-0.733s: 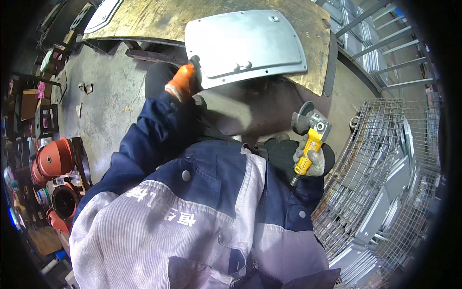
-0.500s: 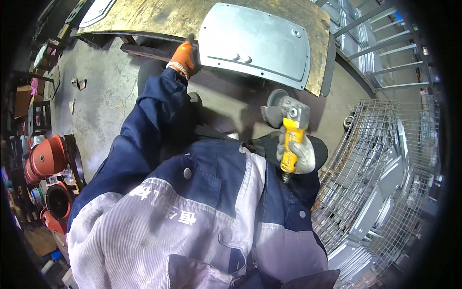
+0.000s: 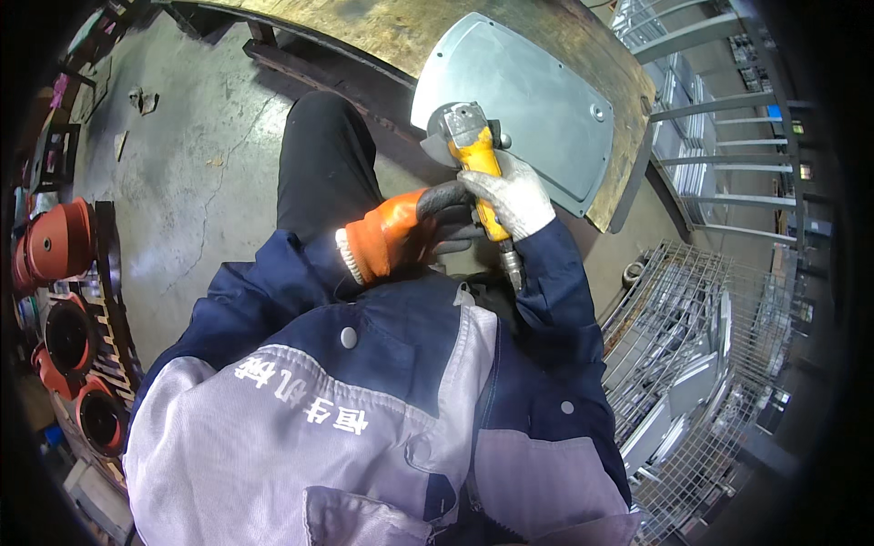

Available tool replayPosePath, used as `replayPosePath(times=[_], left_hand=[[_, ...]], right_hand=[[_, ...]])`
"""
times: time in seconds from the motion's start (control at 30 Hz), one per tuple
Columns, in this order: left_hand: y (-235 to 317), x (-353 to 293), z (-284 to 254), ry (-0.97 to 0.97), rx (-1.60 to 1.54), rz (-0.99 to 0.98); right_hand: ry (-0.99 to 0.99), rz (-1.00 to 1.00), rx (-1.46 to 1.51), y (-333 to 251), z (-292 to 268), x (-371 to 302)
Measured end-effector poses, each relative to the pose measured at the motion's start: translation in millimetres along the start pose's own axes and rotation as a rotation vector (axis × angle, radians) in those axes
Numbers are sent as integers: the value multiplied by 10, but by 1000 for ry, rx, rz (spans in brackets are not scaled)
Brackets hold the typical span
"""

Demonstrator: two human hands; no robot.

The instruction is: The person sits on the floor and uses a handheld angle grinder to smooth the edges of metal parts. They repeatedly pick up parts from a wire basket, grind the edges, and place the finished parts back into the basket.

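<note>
My right hand (image 3: 521, 196), in a white glove, is wrapped round the yellow body of an angle grinder (image 3: 481, 164). The grinder's grey head and disc guard point away from me, in front of the panel's near edge, and a metal hose fitting sticks out of its near end. My left hand (image 3: 410, 227), in an orange glove with dark fingers, is beside the grinder body. Its fingers are apart and curved, the tips close to the grinder; whether they touch it I cannot tell. A grey metal panel (image 3: 537, 100) with rounded corners and small holes lies on the wooden-topped bench (image 3: 364, 27).
A wire mesh cage (image 3: 701, 364) with flat metal parts stands at the right. Behind it is a metal rack (image 3: 728, 155) with stacked panels. Orange-red round housings (image 3: 59, 241) sit at the left. My knee (image 3: 323, 146) is bent near the bench edge.
My left hand has let go of the panel's left edge and come back to the grinder. The grinder has moved up and left in my right hand. The panel now sits more turned in view.
</note>
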State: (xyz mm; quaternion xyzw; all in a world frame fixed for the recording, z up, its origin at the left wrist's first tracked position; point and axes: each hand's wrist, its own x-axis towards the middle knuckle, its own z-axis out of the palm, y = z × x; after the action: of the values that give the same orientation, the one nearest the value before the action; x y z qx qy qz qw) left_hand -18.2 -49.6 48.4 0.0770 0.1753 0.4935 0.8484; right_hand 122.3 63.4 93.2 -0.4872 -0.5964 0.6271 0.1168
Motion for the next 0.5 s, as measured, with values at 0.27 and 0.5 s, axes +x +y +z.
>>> replayPosePath(times=[0.27, 0.5], left_hand=[[75, 19, 80, 121, -75, 16], [-153, 215, 157, -233, -150, -143]], right_hand=[[11, -38, -107, 57, 13, 150], [165, -61, -209, 238, -270, -390]])
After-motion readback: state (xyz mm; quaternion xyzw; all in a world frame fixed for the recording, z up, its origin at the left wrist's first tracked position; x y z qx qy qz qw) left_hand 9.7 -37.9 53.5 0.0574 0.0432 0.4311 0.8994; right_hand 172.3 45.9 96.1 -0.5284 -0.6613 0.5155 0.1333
